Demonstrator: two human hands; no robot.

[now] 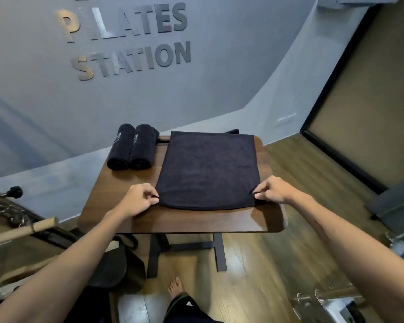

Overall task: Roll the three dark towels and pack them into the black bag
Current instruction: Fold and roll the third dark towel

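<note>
Head view, one frame. A small wooden table with a dark brown top (126, 217) stands on a black metal base on a wood-plank floor (278, 264), against a grey wall with raised letters reading PILATES STATION (131, 40).

A flat dark navy terry towel (208, 170) lies spread on the right part of the table top, its far edge at the table's far edge and its near edge folded over, short of the table's near edge.

Left hand (138, 201): fingers curled, thumb and fingers pinching the near left corner of the flat towel. Right hand (272, 190): fingers curled, pinching the near right corner. Both forearms reach in from the bottom of the frame.

Two rolled dark towels lie at the far left of the table, side by side and touching: the left roll (120, 148) and the right roll (142, 149), each with a small pale mark on its upper side. The right roll lies just beside the flat towel, apart from it.

A black fabric bag (117, 266) sits on the floor below the table's near left corner, partly hidden by the left forearm. Whether it is open cannot be told.

A bare foot (175, 287) shows on the floor below the table.
</note>
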